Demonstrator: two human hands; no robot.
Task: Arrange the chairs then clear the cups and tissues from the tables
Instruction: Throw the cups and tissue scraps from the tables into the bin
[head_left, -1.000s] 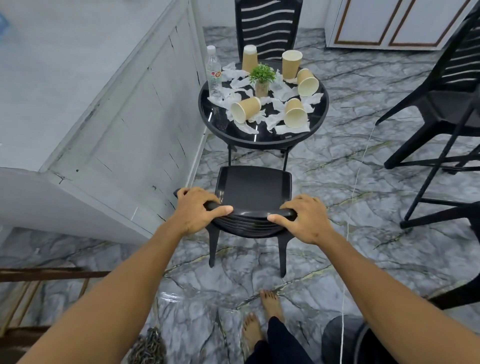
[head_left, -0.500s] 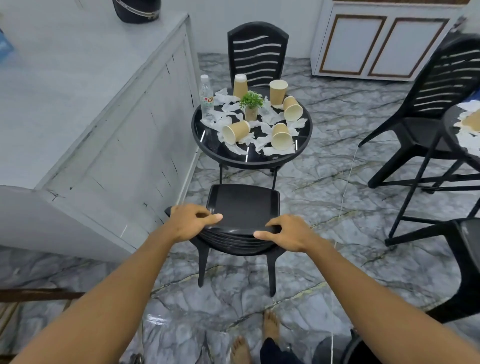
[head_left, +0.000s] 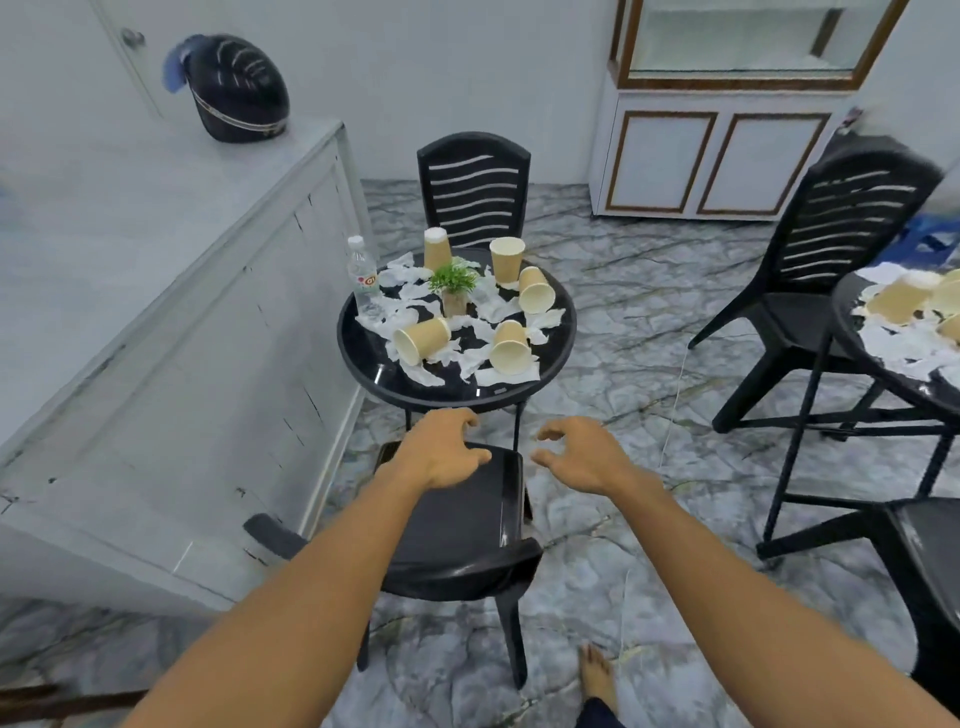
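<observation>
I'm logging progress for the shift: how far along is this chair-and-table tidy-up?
Apparently done: the black plastic chair nearest the camera stands at the round black glass table. In hand: nothing; the left hand and right hand hover open by its seat. Left: five tan paper cups and crumpled white tissues on that table, and more on the second round table at right.

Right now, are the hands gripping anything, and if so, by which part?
Nothing is held. The left hand and the right hand both hover empty over the black plastic chair, gripping no part of it.
</observation>
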